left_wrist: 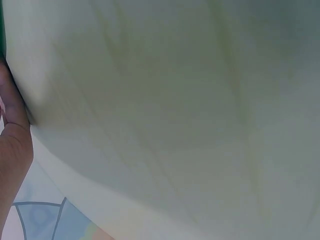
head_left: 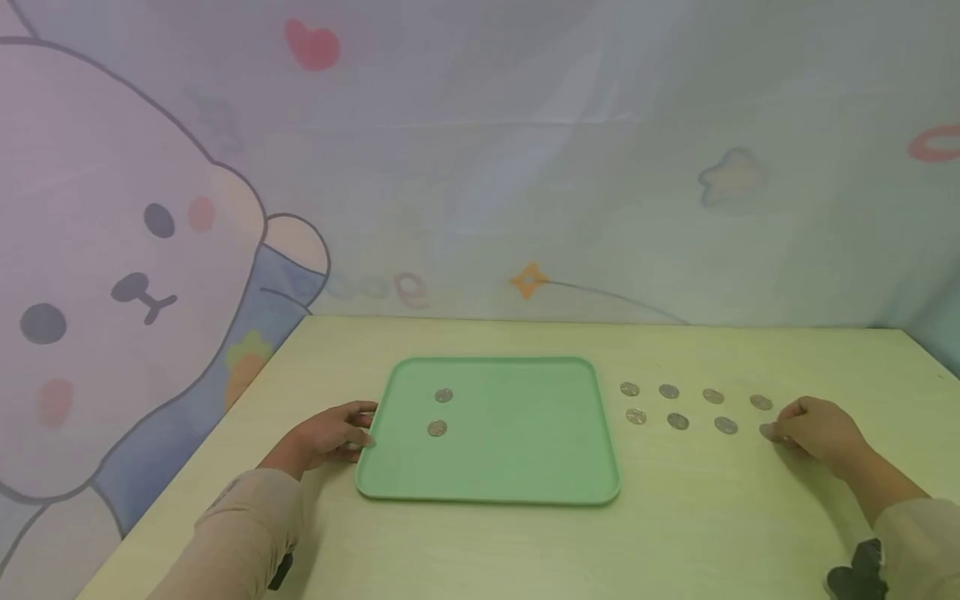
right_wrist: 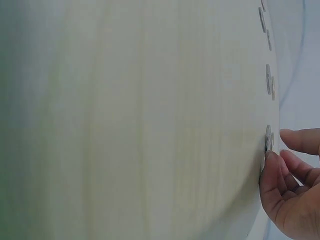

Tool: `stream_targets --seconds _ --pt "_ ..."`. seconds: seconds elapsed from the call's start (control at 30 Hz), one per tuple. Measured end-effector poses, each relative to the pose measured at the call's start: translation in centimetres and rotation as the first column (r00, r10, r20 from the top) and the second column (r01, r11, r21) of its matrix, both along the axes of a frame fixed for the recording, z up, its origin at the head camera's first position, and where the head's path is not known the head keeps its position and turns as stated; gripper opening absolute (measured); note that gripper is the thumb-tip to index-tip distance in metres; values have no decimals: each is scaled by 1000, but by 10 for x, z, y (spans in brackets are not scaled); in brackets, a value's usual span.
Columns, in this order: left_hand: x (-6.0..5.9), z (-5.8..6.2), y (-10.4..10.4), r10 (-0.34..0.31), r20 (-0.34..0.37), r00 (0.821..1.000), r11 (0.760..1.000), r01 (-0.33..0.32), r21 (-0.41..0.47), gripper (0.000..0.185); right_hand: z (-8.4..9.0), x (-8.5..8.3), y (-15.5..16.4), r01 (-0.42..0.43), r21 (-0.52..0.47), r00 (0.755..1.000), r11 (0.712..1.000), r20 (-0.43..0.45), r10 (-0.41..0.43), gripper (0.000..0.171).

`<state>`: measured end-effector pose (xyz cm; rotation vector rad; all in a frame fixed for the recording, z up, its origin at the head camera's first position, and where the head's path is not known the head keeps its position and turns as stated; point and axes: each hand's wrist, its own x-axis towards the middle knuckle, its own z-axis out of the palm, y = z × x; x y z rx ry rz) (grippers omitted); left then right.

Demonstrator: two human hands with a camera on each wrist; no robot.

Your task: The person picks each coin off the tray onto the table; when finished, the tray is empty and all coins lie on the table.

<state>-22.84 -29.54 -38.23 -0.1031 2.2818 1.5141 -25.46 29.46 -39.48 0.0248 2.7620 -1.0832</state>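
Observation:
A light green tray lies on the table with two silver coins, a far coin and a near coin, in its left part. My left hand holds the tray's left rim, thumb at the edge. In the left wrist view only part of the left hand shows at the border. To the right, my right hand has its fingertips at a coin, the rightmost of the nearer row. The right wrist view shows the right hand low over the table, partly hiding that coin.
Several more silver coins lie flat in two rows right of the tray, among them a far-row coin and a near-row coin. The pale wooden table meets a printed cloth backdrop behind. A dark object is by the right sleeve.

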Motion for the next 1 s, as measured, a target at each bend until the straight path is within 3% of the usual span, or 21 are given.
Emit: stream_targets --seconds 0.13,0.37,0.63,1.0 --pt "1 -2 0 -9 0 1000 1000 9 0 60 4 3 -6 -5 -7 1000 1000 -12 5 35" --pt "1 -2 -2 -28 -2 1000 1000 28 7 61 17 6 -30 -54 -136 998 989 -37 50 36" --pt "-1 0 -3 -21 -2 1000 1000 21 -13 62 32 5 -63 -101 -182 994 978 -49 94 44" --pt "-1 1 -2 -18 9 1000 1000 19 -23 60 43 3 -118 -187 -323 982 928 -95 165 35"
